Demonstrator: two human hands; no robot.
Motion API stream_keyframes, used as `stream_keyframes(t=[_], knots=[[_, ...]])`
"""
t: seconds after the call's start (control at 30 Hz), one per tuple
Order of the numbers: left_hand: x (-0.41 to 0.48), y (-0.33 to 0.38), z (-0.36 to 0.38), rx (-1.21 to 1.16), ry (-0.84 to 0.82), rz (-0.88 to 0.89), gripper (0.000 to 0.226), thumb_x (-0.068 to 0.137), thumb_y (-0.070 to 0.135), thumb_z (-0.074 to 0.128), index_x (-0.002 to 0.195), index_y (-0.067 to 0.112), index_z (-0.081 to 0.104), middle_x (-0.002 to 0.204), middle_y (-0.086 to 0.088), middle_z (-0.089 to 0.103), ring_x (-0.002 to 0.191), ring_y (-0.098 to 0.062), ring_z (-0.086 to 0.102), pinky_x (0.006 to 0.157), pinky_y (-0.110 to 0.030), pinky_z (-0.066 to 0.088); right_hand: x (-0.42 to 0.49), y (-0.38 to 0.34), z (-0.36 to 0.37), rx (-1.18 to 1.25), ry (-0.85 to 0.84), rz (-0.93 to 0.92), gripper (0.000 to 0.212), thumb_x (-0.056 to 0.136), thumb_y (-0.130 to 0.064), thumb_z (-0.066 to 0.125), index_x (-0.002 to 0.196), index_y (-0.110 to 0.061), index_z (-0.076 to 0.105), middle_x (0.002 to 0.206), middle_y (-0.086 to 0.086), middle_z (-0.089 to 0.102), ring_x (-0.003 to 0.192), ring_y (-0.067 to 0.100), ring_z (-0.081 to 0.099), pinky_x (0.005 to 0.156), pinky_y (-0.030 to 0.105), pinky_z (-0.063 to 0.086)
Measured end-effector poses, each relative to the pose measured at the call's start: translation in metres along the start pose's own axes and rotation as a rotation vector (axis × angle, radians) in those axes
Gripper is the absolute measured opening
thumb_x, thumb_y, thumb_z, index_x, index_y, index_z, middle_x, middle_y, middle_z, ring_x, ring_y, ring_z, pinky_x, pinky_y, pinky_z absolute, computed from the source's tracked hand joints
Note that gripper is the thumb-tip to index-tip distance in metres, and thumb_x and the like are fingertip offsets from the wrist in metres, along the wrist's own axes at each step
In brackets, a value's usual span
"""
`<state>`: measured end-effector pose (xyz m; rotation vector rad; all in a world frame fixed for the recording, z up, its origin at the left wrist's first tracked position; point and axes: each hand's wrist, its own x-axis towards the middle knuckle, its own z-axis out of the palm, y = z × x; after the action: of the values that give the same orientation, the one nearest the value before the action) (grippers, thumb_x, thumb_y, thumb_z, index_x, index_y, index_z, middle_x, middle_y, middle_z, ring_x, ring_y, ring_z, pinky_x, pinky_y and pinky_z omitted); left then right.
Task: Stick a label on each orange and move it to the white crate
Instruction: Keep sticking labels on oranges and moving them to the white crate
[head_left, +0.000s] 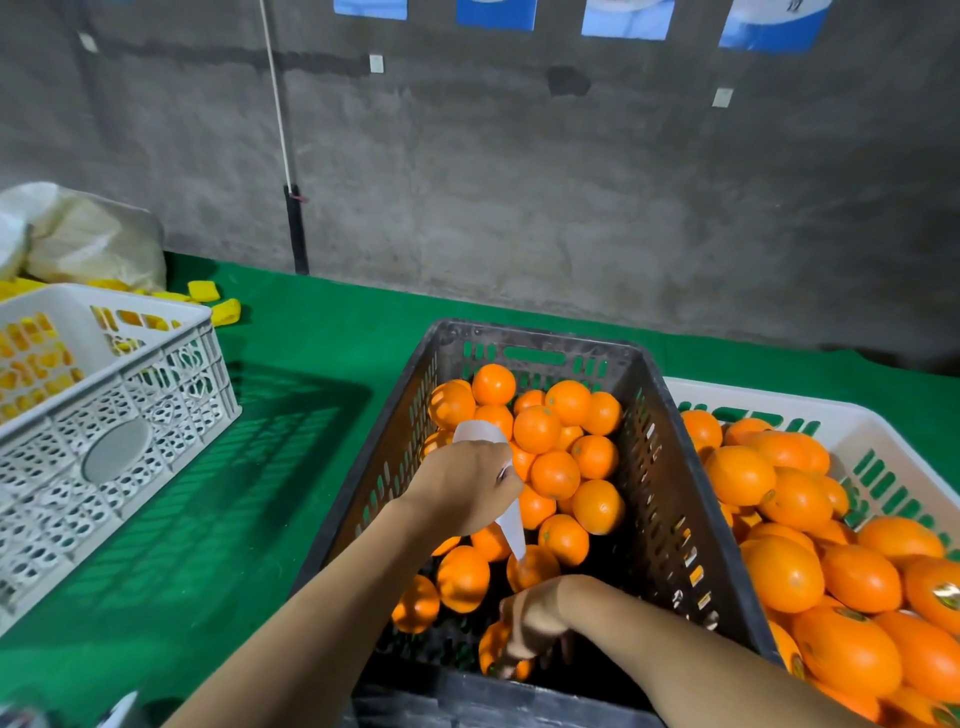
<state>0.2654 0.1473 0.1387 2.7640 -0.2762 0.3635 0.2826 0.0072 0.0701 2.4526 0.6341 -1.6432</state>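
Our right hand (535, 618) reached down into the near end of the black crate (670, 467), with its fingers curled over the top of an orange (493, 649) lying low against the near wall. Our left hand (462, 486) hung just above and beyond it, over the middle of the same crate, and gripped a white label strip (511, 525). One end of the strip stuck up past the knuckles and the other trailed down toward the right hand. The loose oranges (556, 452) were heaped toward the far end of the black crate and lay thinner near us. Touching its right side stood the white crate (857, 415), filled with labelled oranges (789, 499), several showing small stickers. Both crates sat on the green counter (291, 467). Well apart to the left stood a second white crate (130, 415) with yellow pieces (202, 291) inside and behind it, beside a clear plastic bag (88, 239).
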Motion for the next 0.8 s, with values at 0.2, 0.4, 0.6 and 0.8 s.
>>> stream_keyframes(t=[0.2,0.4,0.6,0.8], knots=[[0.002,0.001,-0.004,0.017,0.068,-0.037,0.045,0.098,0.028,0.048,0.062,0.023,0.022,0.057,0.002,0.023,0.049,-0.014,0.017,0.048,-0.028,0.012,-0.017,0.005,-0.009,0.004,0.302,-0.079,0.054,0.074,-0.050,0.073,0.111,-0.014,0.055,0.103,0.015,0.070,0.078,0.026,0.065,0.067,0.041,0.057],[0.004,0.005,-0.006,0.131,0.155,-0.203,0.038,0.100,0.026,0.044,0.066,0.021,0.030,0.059,0.003,0.033,0.047,-0.013,0.023,0.044,-0.026,0.014,-0.034,0.014,-0.027,-0.138,0.534,-0.013,0.072,0.073,-0.072,0.046,0.131,-0.030,0.052,0.127,0.003,0.057,0.111,0.028,0.055,0.085,0.038,0.050],[0.001,0.001,-0.008,0.378,0.127,-0.299,0.023,0.106,0.027,0.028,0.100,0.021,0.050,0.083,0.004,0.051,0.059,-0.013,0.041,0.042,-0.027,0.017,-0.065,0.028,-0.048,-0.028,1.139,-0.056,0.047,0.076,-0.064,0.059,0.102,-0.027,0.048,0.096,0.001,0.056,0.090,0.026,0.055,0.065,0.038,0.047],[-0.004,0.001,-0.006,0.234,0.185,-0.295,0.031,0.107,0.036,0.032,0.081,0.022,0.040,0.071,0.003,0.052,0.057,-0.015,0.044,0.044,-0.029,0.019,-0.098,0.038,-0.061,0.188,1.670,-0.024,0.063,0.082,-0.039,0.061,0.139,-0.029,0.034,0.134,0.008,0.039,0.096,0.031,0.060,0.057,0.032,0.046]])
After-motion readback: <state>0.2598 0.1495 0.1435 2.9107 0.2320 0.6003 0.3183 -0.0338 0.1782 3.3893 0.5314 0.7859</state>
